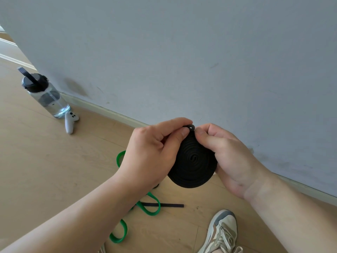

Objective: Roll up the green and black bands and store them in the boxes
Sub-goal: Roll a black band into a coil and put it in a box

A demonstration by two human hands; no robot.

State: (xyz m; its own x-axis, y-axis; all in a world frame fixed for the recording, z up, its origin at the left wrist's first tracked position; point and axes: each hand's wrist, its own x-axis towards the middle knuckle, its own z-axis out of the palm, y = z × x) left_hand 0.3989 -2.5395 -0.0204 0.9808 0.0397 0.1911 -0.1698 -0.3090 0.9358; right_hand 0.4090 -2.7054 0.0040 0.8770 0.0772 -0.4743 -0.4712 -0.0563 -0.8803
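Note:
The black band [193, 163] is wound into a tight flat spiral and held in the air before the wall. My left hand [153, 154] grips its left side, thumb on the top end loop. My right hand [228, 154] grips its right side and pinches the same small loop at the top. The green band [151, 207] lies unrolled in loose loops on the wooden floor below my left forearm, partly hidden by it. A thin dark strap [167, 205] lies flat on the floor beside the green band. No box is in view.
A clear water bottle [45, 95] with a black lid stands at the wall's corner, a white controller [70, 121] beside it. A grey wall [182, 61] with baseboard runs diagonally. A grey-beige sneaker [222, 232] is at the bottom right.

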